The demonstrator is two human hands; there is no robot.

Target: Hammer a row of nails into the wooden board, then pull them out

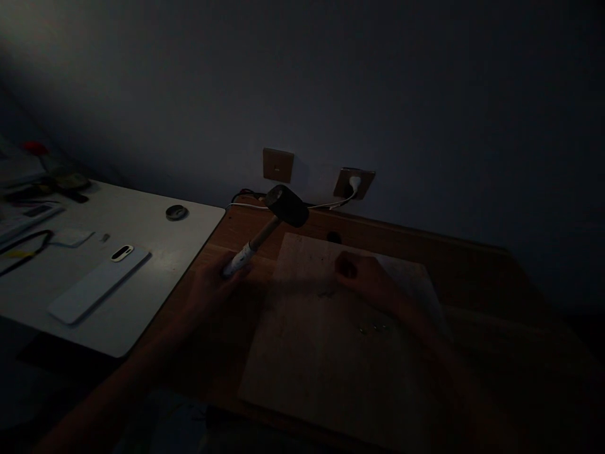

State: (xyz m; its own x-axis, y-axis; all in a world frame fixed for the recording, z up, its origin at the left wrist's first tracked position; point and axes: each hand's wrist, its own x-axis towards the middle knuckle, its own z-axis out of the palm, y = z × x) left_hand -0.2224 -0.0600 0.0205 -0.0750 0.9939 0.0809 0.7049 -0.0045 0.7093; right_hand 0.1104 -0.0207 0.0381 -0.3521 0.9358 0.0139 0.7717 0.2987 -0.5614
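My left hand (218,279) is wrapped round the pale grip of a rubber mallet (289,207), its dark head raised and tilted to the upper right. My right hand (362,274) is closed over the far part of a wooden board (307,359); whatever its curled fingers hold is too dark to make out. Several small shiny metal pieces, perhaps nails or screws (377,328), lie on the board below my right wrist. More small dark bits (326,294) lie on the board left of that hand.
A white table (155,277) adjoins on the left, bearing a white phone (99,284), a small round tin (176,212) and tools (66,183). Wall sockets (278,165) and a plugged-in white cable (347,200) sit behind the wooden desk (491,284). The light is very dim.
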